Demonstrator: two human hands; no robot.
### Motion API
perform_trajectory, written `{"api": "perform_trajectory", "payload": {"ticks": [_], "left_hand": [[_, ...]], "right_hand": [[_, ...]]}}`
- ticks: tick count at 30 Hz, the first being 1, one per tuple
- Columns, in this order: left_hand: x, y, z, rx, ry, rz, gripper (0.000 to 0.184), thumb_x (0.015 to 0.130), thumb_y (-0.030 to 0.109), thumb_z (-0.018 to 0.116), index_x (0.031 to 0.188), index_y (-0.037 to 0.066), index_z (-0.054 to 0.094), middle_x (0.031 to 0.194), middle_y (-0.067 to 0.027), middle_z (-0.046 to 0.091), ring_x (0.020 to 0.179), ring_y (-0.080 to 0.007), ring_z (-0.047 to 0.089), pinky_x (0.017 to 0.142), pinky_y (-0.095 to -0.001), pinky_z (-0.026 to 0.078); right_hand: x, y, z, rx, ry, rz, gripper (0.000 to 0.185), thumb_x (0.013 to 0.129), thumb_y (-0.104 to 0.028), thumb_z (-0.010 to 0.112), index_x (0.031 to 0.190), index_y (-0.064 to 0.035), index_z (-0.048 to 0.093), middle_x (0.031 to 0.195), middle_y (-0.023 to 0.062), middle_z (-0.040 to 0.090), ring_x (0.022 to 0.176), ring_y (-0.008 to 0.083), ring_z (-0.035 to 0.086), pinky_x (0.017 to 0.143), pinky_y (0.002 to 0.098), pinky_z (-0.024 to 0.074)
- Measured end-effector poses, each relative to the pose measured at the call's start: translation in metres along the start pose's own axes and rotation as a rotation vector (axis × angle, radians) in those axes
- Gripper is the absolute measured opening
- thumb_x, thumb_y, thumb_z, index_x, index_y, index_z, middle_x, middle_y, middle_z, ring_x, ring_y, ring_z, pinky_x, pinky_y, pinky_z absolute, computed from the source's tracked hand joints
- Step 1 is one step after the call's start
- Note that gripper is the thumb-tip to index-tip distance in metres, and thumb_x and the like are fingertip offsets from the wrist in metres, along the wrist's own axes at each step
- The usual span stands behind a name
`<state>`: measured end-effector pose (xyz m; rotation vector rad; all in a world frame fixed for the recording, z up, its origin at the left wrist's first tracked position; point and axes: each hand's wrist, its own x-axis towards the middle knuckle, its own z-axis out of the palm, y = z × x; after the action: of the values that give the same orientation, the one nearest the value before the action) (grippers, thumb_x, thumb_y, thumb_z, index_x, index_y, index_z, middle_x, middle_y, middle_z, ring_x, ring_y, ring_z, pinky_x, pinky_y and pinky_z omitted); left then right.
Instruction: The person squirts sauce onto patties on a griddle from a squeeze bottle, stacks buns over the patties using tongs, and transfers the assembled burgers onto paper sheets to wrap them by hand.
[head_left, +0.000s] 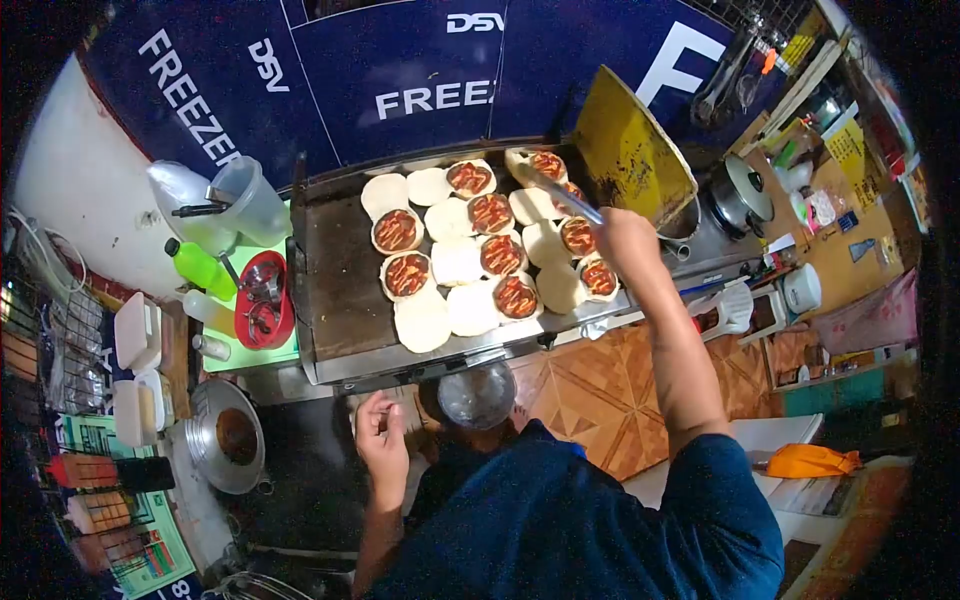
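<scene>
Several opened buns lie in rows on the flat griddle (345, 300), plain halves (422, 320) beside halves topped with red sauce and pale streaks (408, 275). My right hand (628, 240) is closed on the handle of a metal spatula (560, 190), whose blade reaches toward the topped buns at the back right. My left hand (380, 430) hangs in front of the griddle's front edge with its fingers loosely curled and apart, holding nothing.
A yellow upright board (635, 145) stands at the griddle's right end, near a lidded pot (741, 190). Left are a red basket of utensils (262, 300), a green bottle (200, 268) and a clear container (250, 200). A metal bowl (477, 395) sits below the front edge.
</scene>
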<state>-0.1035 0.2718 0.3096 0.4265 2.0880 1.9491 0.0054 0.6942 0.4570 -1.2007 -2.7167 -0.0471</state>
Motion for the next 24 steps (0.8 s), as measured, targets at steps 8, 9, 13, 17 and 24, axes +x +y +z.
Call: {"api": "perform_trajectory", "payload": {"ticks": [8,9,13,17,24], "left_hand": [[0.004,0.001,0.0,0.034,-0.01,-0.024,0.031,0.094,0.003,0.063,0.124,-0.001,0.056,0.1,-0.0058,0.063,0.084,-0.0094,0.058,0.076,-0.0242,0.048],[0.003,0.0,-0.001,0.061,-0.016,0.004,0.031,0.094,0.003,0.063,0.124,-0.001,0.057,0.1,-0.0056,0.063,0.084,-0.0094,0.058,0.077,-0.0242,0.048],[0.008,-0.007,0.009,-0.012,-0.068,-0.004,0.032,0.094,0.004,0.065,0.125,-0.001,0.056,0.099,-0.0058,0.063,0.086,-0.0099,0.058,0.079,-0.0243,0.047],[0.01,0.003,0.025,0.005,-0.122,0.032,0.033,0.094,0.004,0.064,0.125,-0.002,0.055,0.1,-0.0058,0.064,0.086,-0.0103,0.058,0.079,-0.0247,0.048],[0.006,0.005,0.028,0.013,-0.126,0.011,0.032,0.095,0.005,0.064,0.125,-0.002,0.055,0.101,-0.0071,0.064,0.086,-0.0107,0.059,0.077,-0.0249,0.048]], "right_hand": [[-0.04,0.049,-0.018,0.072,0.028,0.345,0.026,0.084,-0.023,0.064,0.087,0.0024,0.07,0.09,0.0275,0.069,0.086,0.0452,0.067,0.078,0.0514,0.0535],[-0.054,0.037,-0.036,0.095,0.048,0.309,0.026,0.084,-0.022,0.063,0.087,0.0025,0.07,0.088,0.0275,0.069,0.086,0.0451,0.067,0.077,0.0517,0.0535],[-0.076,0.026,-0.036,0.008,-0.131,0.157,0.024,0.087,-0.025,0.062,0.098,-0.0044,0.067,0.09,0.0246,0.069,0.087,0.0437,0.066,0.078,0.0525,0.0515],[-0.071,-0.006,-0.031,-0.018,-0.171,0.022,0.02,0.085,-0.022,0.062,0.092,-0.0035,0.069,0.089,0.024,0.069,0.086,0.0404,0.068,0.077,0.0494,0.0539],[-0.051,-0.022,-0.023,-0.129,-0.134,-0.103,0.017,0.077,-0.016,0.063,0.077,-0.0015,0.072,0.08,0.0215,0.07,0.074,0.0372,0.071,0.07,0.0461,0.0567]]}}
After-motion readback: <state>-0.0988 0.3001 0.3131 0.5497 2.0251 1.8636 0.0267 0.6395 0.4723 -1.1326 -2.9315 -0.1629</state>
